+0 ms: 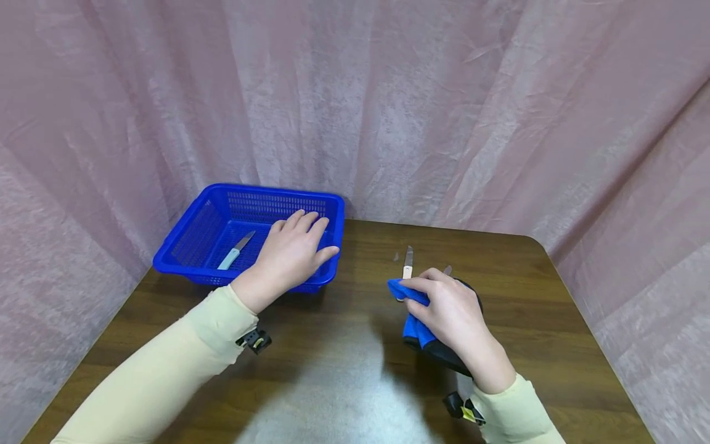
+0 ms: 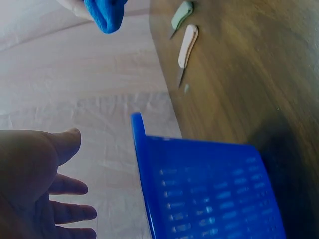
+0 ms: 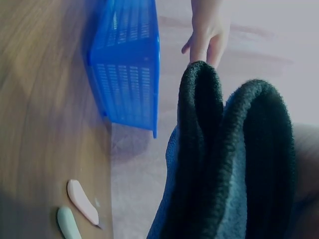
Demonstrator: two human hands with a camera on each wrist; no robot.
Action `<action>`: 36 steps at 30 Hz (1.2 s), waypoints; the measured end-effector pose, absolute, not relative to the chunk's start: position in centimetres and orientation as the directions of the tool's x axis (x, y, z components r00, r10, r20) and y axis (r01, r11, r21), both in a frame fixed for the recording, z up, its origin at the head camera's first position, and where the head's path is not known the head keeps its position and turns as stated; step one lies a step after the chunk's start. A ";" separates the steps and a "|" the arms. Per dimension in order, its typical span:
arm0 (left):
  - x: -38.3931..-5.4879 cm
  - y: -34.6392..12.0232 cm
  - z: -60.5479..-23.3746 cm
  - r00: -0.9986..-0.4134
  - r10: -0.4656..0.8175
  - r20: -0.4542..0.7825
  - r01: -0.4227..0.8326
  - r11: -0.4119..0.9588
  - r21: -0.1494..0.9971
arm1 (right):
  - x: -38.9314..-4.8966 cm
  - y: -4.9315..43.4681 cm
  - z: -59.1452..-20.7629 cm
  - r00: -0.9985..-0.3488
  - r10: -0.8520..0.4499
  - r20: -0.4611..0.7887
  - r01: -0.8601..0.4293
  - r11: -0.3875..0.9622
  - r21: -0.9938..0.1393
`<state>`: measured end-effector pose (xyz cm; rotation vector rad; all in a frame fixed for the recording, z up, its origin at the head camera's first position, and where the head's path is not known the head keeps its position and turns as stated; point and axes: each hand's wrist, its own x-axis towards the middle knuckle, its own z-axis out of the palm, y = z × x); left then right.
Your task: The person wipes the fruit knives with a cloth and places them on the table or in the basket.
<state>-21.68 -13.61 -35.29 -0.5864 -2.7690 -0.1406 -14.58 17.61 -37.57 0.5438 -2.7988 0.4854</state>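
My left hand (image 1: 291,253) hovers over the right part of a blue plastic basket (image 1: 188,269), fingers spread and holding nothing. Inside the basket lies a small knife (image 1: 228,259) with a light blue handle. In my right hand (image 1: 449,308) is a folded blue cloth (image 1: 418,333) with black edging, gripped above the table. Just beyond that hand, a knife with a pale pink handle (image 1: 407,271) rests on the wood. Beside it lies a green-handled knife (image 2: 182,15), mostly hidden in the head view by the right hand and cloth.
The brown wooden table (image 1: 344,357) carries everything. A tiny clear scrap (image 1: 396,256) lies left of the pink knife's blade. Pink curtains (image 1: 388,111) hang behind the table and along its sides. The basket's slotted walls stand near the back edge.
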 end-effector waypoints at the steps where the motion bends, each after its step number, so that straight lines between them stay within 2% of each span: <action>1: -21.6 -13.4 -35.3 -0.866 0.384 0.320 0.414 0.910 0.028 | -14.6 17.8 -37.5 -0.903 -0.311 0.297 -0.393 0.877 -0.276; 17: -20.7 -10.7 -35.8 -0.794 0.450 0.410 0.486 0.874 -0.017 | -14.3 20.0 -37.6 -0.921 -0.253 0.295 -0.341 0.891 -0.300; 36: -20.0 -7.3 -36.8 -0.794 0.492 0.357 0.520 0.854 -0.021 | -13.7 22.5 -37.8 -0.951 -0.183 0.248 -0.256 0.916 -0.308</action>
